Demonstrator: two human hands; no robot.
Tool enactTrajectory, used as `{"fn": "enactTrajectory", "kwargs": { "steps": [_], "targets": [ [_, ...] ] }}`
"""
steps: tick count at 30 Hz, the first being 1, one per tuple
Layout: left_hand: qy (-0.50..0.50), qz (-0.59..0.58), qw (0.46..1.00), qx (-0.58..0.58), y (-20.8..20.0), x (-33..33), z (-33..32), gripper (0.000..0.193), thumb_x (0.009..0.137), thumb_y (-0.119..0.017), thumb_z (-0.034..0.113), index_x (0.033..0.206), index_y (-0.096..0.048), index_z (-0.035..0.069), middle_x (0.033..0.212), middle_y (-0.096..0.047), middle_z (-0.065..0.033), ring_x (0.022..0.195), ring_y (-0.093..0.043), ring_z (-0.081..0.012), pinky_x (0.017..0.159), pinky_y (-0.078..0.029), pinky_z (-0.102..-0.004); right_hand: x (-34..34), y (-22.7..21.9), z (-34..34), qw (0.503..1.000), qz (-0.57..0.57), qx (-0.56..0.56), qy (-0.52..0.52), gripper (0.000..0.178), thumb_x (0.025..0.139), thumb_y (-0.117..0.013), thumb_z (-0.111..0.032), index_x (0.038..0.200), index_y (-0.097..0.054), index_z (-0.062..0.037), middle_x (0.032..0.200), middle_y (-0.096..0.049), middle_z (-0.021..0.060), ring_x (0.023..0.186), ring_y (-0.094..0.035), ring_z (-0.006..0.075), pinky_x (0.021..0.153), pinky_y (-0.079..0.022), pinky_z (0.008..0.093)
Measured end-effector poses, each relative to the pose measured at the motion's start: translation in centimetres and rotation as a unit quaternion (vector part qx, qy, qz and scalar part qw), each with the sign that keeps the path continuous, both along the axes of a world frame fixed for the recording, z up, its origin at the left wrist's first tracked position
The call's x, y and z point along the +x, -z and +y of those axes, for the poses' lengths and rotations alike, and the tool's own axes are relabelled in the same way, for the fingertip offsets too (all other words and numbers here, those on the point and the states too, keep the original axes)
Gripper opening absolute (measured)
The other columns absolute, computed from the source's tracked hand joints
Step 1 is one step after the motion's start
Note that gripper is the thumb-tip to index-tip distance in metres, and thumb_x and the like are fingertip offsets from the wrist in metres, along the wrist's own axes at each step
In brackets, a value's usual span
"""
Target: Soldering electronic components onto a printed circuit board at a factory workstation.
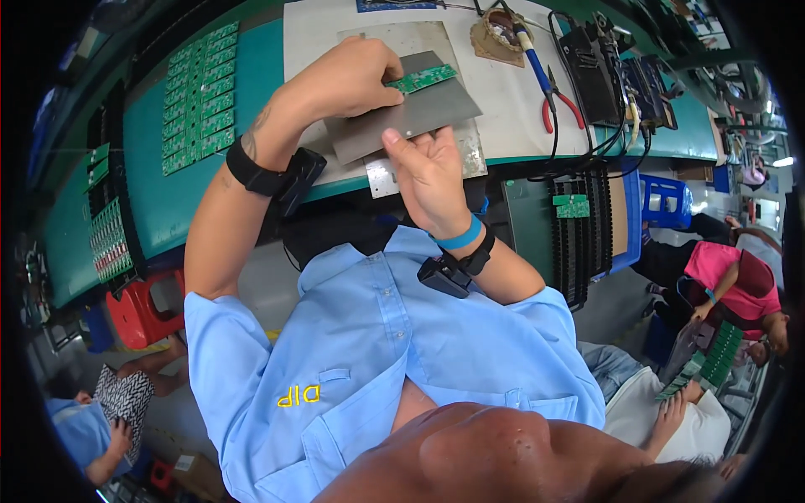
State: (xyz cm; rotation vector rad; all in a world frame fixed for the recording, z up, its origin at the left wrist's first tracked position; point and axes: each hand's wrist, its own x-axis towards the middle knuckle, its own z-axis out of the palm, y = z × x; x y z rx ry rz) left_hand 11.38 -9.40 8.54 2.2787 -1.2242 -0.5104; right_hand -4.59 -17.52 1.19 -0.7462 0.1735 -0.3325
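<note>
A flat grey metal plate [436, 109] is tilted over the near edge of the bench. My right hand [432, 176] grips its near edge, thumb on top and fingers underneath. On the plate's upper face rests a narrow green circuit board [423, 79] with small parts on it. My left hand [352, 80] reaches over from the left, its fingers closed at the board's left end; the exact fingertip contact is partly hidden. Beneath the plate, a larger, scuffed metal sheet [474, 151] lies on the white bench covering.
Panels of green boards [199, 96] lie on the green mat at left. At right are red-handled pliers [560, 109], a soldering iron [530, 50], a small tub [501, 33] and dark equipment with cables [587, 75]. A black rack [579, 226] stands below; co-workers sit nearby.
</note>
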Motion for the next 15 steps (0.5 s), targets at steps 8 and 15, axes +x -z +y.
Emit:
{"fn": "enactTrajectory", "kwargs": {
  "steps": [8, 15],
  "targets": [
    [-0.002, -0.032, 0.999, -0.010, 0.8, -0.7, 0.4, 0.032, 0.077, -0.075, 0.013, 0.103, -0.074, -0.006, 0.092, -0.072, -0.0266, 0.087, -0.071, -0.0389, 0.081, -0.057, -0.0435, -3.4, -2.4, -3.5, 0.964, 0.114, -0.061, -0.234, 0.044, 0.103, -0.056, -0.007, 0.142, -0.038, -0.0018, 0.138, -0.057, 0.0186, 0.127, -0.058, 0.0275, 0.107, -0.047, 0.0411],
    [-0.013, -0.048, 0.999, 0.003, 1.1, -2.2, 0.1, 0.026, 0.078, -0.073, 0.009, 0.100, -0.074, -0.004, 0.093, -0.072, -0.0242, 0.091, -0.070, -0.0404, 0.083, -0.057, -0.0459, -5.4, -3.6, -5.5, 0.953, 0.115, 0.041, -0.276, 0.041, 0.107, -0.047, -0.017, 0.145, -0.043, -0.0005, 0.149, -0.048, 0.0271, 0.133, -0.054, 0.0340, 0.108, -0.048, 0.0432]
  ]
}}
